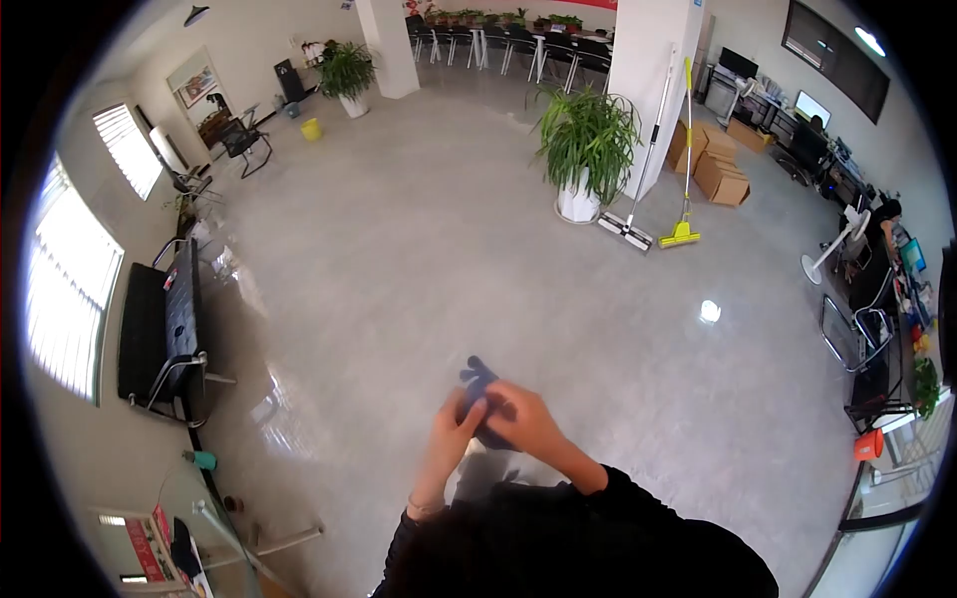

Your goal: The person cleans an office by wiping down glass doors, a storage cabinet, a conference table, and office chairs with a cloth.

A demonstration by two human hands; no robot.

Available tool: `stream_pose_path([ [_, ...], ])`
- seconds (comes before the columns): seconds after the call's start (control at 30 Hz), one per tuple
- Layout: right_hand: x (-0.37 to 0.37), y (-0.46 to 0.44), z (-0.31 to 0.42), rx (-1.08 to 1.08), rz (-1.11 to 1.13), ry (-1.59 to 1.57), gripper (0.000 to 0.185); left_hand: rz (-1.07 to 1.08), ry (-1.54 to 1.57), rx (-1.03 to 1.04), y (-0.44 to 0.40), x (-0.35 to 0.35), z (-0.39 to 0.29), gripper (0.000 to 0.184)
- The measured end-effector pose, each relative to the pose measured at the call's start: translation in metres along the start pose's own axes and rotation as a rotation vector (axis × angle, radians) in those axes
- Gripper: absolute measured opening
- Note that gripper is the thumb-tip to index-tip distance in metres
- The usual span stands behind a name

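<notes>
Close in front of my body, both hands meet around a dark blue glove [479, 378]. Its stubby fingers stick up and away from me, while its lower part hangs below my hands. My left hand [452, 427] pinches the glove from the left side, thumb pressed against the material. From the right, my right hand [520, 417] has its fingers bent onto the same glove near the cuff. Some fingertips are hidden behind the fabric. Both forearms come out of black sleeves.
Ahead, a potted plant [588, 140], a flat mop [626, 233] and a yellow sponge mop [681, 234] stand by a pillar near cardboard boxes [722, 179]. A black bench [164, 329] lines the left wall. A person [885, 221] sits at desks on the right.
</notes>
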State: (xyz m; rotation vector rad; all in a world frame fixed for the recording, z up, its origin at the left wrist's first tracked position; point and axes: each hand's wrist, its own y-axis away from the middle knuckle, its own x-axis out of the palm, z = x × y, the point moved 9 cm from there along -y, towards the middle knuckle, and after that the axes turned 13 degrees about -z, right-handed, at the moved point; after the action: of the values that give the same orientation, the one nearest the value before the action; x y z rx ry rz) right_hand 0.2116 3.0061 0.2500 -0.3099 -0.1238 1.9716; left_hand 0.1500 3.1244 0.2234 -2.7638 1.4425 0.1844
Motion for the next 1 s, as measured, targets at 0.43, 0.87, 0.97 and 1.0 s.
stream_pose_path([
  [0.43,0.112,-0.364,-0.072,0.191,0.295,-0.107,0.028,0.103,0.076,-0.040,-0.380,-0.041,0.004,0.015],
  [0.87,-0.063,-0.655,-0.300,0.660,-0.499,-0.894,0.047,0.009,0.320,-0.224,-0.779,0.035,0.013,0.027],
  [0.97,-0.080,-0.740,-0.346,0.628,-0.487,-0.989,0.041,0.002,0.321,-0.343,-0.866,0.058,0.019,0.022],
  [1.0,-0.083,-0.774,-0.332,0.600,-0.559,-0.883,0.037,0.013,0.323,-0.400,-0.890,0.068,0.020,0.020],
])
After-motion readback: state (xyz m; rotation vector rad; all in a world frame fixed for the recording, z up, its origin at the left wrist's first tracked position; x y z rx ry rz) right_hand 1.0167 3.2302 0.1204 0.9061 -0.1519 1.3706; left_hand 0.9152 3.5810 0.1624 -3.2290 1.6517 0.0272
